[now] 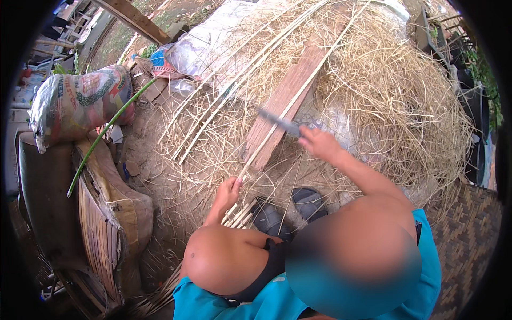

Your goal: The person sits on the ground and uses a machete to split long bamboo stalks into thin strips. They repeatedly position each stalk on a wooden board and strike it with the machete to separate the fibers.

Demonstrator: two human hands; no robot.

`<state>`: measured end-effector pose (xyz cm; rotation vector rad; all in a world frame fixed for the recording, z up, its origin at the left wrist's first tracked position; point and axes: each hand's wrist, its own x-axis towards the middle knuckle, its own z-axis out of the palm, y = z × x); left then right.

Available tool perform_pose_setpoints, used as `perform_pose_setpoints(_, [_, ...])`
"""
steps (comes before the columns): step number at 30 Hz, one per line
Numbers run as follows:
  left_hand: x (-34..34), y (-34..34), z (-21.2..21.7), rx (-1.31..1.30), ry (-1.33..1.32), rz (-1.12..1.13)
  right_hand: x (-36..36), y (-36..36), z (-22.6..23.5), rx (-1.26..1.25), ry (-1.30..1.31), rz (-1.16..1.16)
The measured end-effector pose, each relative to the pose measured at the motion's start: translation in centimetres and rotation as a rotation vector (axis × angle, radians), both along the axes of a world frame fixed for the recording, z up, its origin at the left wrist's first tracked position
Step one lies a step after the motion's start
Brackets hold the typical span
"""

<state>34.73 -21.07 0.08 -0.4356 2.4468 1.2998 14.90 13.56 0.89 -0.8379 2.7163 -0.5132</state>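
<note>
My left hand (229, 191) is closed round the near end of a long pale bamboo strip (314, 73). The strip slants away up to the right, lying along a worn wooden board (281, 98). In my right hand (318, 144) is the handle of a knife (278, 122), whose grey blade points left across the strip near the board's lower part. Motion blurs the blade a little; I cannot tell whether its edge touches the strip. Several cut pale strips (240, 215) stick out beside my left wrist.
A big heap of thin shavings (394, 90) spreads at the right. Other long strips (213, 109) lie left of the board. A green bamboo length (109, 128) leans by a stuffed sack (82, 101) and a wooden block (125, 208). Dark sandals (309, 202) are near my knees.
</note>
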Motion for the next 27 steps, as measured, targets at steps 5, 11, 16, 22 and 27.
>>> perform_pose_setpoints(5, [-0.4, -0.6, 2.6, -0.101, -0.015, -0.002, -3.7, 1.2, 2.1, -0.021, -0.15, -0.291])
perform_pose_setpoints(11, [2.5, -1.7, 1.0, -0.112, 0.044, 0.037, -7.8, 5.9, 1.6, 0.143, -0.004, -0.365])
perform_pose_setpoints(16, [-0.5, -0.1, 1.6, -0.307, 0.116, -0.082, -6.7, 6.3, 2.7, -0.17, -0.204, -0.613])
perform_pose_setpoints(22, [-0.1, 1.4, 0.3, -0.48, -0.001, -0.198, 5.8, -1.7, -0.9, -0.122, 0.087, 0.184])
perform_pose_setpoints(27, [-0.3, 0.1, 0.6, -0.376, 0.074, -0.22, -11.8, 13.8, 1.5, 0.031, 0.123, -0.696])
